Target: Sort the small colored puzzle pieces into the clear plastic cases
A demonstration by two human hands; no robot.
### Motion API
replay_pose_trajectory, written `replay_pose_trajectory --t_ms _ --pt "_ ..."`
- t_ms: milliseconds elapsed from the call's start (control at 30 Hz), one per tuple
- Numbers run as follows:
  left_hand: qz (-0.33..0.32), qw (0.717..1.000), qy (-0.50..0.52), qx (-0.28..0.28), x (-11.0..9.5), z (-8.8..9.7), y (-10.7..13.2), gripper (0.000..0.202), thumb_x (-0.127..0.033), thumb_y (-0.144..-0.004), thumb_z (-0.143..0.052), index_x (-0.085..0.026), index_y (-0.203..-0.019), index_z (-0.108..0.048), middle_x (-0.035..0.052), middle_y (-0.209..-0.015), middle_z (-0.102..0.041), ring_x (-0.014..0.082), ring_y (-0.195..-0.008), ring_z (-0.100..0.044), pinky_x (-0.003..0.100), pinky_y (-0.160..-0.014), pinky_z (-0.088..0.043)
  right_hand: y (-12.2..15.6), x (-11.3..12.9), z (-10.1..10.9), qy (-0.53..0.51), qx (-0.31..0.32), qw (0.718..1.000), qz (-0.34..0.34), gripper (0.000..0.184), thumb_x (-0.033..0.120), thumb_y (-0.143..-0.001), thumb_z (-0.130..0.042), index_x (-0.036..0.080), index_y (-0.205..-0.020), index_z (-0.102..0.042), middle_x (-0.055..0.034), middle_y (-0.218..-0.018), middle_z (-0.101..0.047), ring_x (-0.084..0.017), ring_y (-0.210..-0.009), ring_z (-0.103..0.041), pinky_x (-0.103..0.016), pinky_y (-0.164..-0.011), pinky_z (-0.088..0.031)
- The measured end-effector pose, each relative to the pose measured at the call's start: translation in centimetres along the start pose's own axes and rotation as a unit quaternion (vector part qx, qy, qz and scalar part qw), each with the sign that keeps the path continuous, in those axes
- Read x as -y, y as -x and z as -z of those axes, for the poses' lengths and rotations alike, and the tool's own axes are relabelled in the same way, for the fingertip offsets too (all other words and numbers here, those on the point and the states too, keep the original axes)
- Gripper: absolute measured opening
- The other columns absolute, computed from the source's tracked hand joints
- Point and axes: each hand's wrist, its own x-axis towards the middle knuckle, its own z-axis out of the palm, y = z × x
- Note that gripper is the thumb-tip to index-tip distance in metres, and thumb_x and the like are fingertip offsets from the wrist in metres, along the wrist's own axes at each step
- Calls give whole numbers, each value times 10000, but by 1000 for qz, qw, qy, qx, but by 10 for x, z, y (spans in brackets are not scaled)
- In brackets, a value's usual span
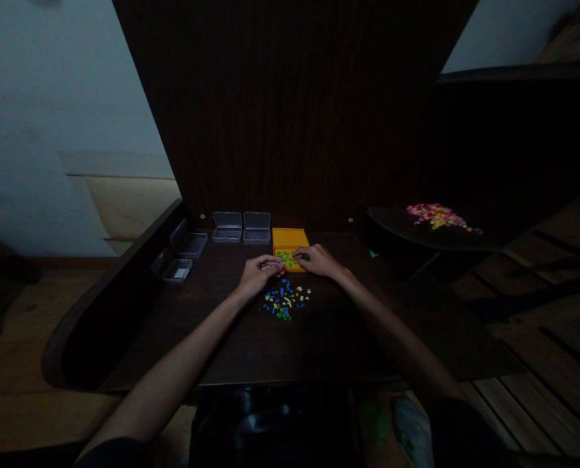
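Observation:
A yellow box [290,238] stands with its lid raised at the middle of the dark desk. Small green pieces [286,257] are scattered inside its tray. At the box's front left corner is my left hand [259,273], fingers drawn together; what they pinch, if anything, is too small to make out. My right hand [319,260] reaches over the box's right side, its fingertips closed together among the green pieces. Whether they hold a piece is hidden. Just in front of the box lies a loose pile of small blue, cream and green plastic pieces [286,300].
Several clear plastic cases with lids up stand at the back left, among them one case [227,234] by the back panel and another [178,270] by the left side wall [109,305]. Pink and yellow bits [438,216] are heaped on a dark shelf [391,224] at right.

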Motion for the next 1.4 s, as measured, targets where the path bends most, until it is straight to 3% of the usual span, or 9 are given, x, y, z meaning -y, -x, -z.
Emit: replay_pose_trajectory --t_ms 433,1000,1133,1400 --pt "-8 1000 -10 5 0 2 0 336 -334 -567 -825 -130 -804 -701 41 -681 -719 170 -631 -668 303 -689 -526 -16 6 -2 14 20 1000 -3 185 189 -804 -652 182 -960 -751 -60 -942 -758 -184 -852 -690 -228 -734 -472" --pt "-11 1000 -8 4 0 2 0 335 -343 -568 -820 -133 -802 -704 36 -675 -715 164 -625 -660 294 -670 -521 -19 14 6 104 70 992 -23 265 177 -834 -551 221 -1008 -745 -45 -1072 -730 -193 -985 -653 -234 -809 -457" --pt "-8 1000 -6 2 -1 2 0 350 -353 -557 -830 -133 -798 -703 35 -677 -717 166 -633 -665 296 -675 -526 -19 17 7 114 62 991 -36 220 229 -819 -586 206 -959 -754 -58 -1039 -730 -200 -928 -660 -228 -741 -458" --pt "-7 1000 -6 7 1 3 -1 358 -361 -553 -835 -136 -795 -698 31 -676 -712 163 -624 -658 299 -669 -521 -19 11 6 100 44 994 -24 205 178 -814 -583 191 -898 -769 -63 -965 -743 -186 -854 -664 -221 -707 -451"
